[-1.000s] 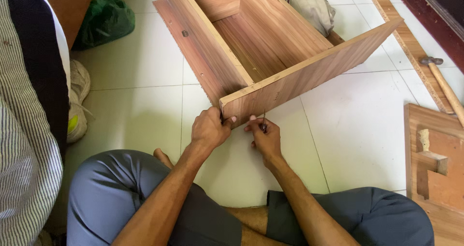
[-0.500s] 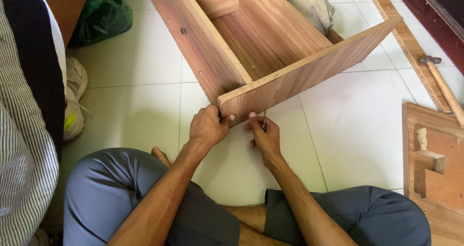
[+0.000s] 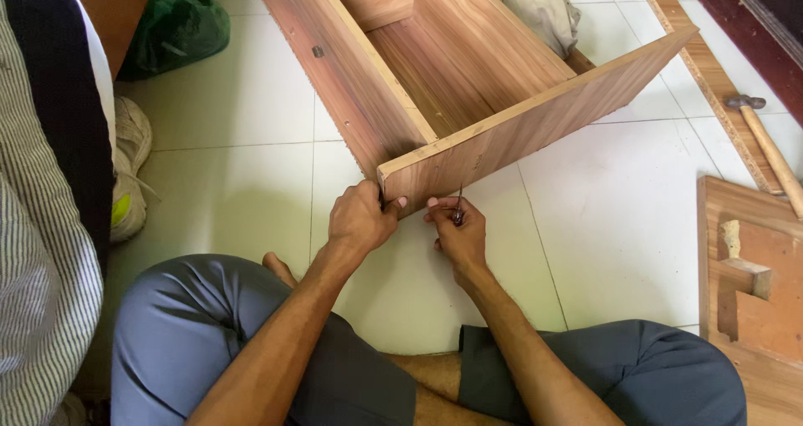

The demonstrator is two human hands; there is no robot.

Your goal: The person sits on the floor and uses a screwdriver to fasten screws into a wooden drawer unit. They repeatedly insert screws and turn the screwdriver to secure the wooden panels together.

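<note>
Gripping the near corner of a wooden box (image 3: 468, 83) with the left hand (image 3: 360, 219), fingers curled tight round the edge of its front panel (image 3: 535, 125). Pinching a small metal tool (image 3: 458, 208) in the right hand (image 3: 458, 233), closed narrow on it, tip up against the panel's lower face just right of the corner. Standing open-topped on the white tiled floor (image 3: 242, 166), centre and far from the hands. Seated cross-legged, grey trousers (image 3: 192, 342) near. Lying at far right, a hammer (image 3: 765, 146) beside a long board (image 3: 703, 66). Resting near right, a wooden jig (image 3: 753, 284). Sitting far left, a green bag (image 3: 176, 28); at left, a shoe (image 3: 130, 175).
</note>
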